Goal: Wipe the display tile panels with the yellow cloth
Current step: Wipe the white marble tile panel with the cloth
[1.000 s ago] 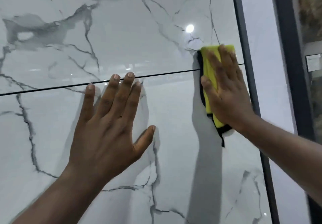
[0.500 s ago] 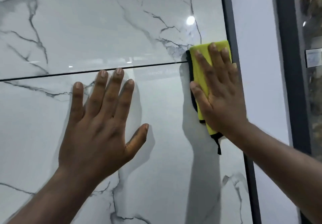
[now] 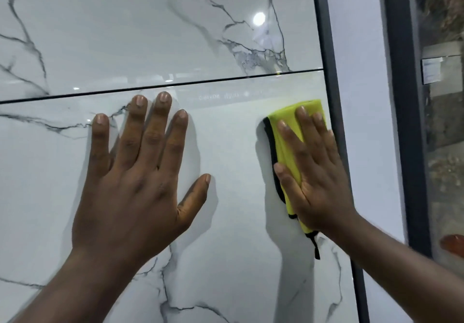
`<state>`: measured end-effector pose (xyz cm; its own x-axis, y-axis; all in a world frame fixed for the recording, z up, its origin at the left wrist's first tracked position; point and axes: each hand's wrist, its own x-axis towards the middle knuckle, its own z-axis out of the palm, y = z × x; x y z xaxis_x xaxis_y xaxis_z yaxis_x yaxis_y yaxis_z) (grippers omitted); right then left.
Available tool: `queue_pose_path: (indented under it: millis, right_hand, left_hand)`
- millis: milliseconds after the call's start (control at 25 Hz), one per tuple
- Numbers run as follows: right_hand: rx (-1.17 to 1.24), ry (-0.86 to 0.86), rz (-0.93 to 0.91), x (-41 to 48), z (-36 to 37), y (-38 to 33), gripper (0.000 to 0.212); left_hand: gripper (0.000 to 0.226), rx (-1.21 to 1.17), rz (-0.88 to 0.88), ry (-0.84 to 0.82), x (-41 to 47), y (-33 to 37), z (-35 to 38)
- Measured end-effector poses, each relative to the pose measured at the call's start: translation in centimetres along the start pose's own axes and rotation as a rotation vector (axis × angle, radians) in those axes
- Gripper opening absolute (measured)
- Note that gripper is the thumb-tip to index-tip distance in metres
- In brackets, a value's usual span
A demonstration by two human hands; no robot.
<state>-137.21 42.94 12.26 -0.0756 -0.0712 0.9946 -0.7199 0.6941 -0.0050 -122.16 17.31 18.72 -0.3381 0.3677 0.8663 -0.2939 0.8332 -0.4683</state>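
Note:
Two glossy white marble-look tile panels fill the view, an upper panel and a lower panel, split by a thin dark joint. My right hand presses the folded yellow cloth with black trim flat against the lower panel, just below the joint and close to its right edge. Fingers lie straight over the cloth. My left hand rests flat with spread fingers on the lower panel, to the left of the cloth, fingertips just under the joint.
A dark metal frame strip borders the panels on the right. Beyond it stands a plain white panel, then a second dark post and a glass pane with a small label.
The right hand has slid the cloth down from across the joint onto the lower panel. The left hand stays flat on the lower panel. The view has shifted right.

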Motion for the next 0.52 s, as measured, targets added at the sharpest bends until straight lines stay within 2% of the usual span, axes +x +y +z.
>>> queue_pose_path:
  millis: [40, 160, 200, 280, 360, 400, 520]
  right_hand:
    - [-0.003, 0.01, 0.053, -1.2, -0.3, 1.1, 0.062]
    - [0.052, 0.091, 0.394, 2.7, -1.1, 2.6, 0.063]
    - [0.057, 0.105, 0.424, 4.3, -1.0, 1.8, 0.063]
    - [0.03, 0.1, 0.279, 3.7, -0.3, -0.6, 0.062]
    - [-0.003, 0.023, 0.101, -1.8, 0.6, -1.9, 0.062]
    - [-0.015, 0.014, 0.107, -4.2, 0.6, -1.5, 0.062]
    - [0.059, 0.113, 0.466, -2.2, -0.3, 0.9, 0.064]
  left_hand:
    - [0.09, -0.002, 0.004, -0.006, -0.1, 0.0, 0.1]
    - [0.089, -0.011, 0.008, -0.008, -0.1, -0.1, -0.1]
    - [0.089, -0.016, 0.007, -0.008, -0.1, -0.1, -0.1]
    - [0.088, -0.028, 0.01, -0.007, -0.1, -0.2, 0.1]
    - [0.088, -0.04, 0.022, 0.004, -0.1, -0.3, 0.2]
    - [0.088, -0.044, 0.024, 0.01, -0.2, -0.3, 0.2]
    - [0.089, -0.038, 0.031, 0.013, -0.3, -0.5, 0.3]
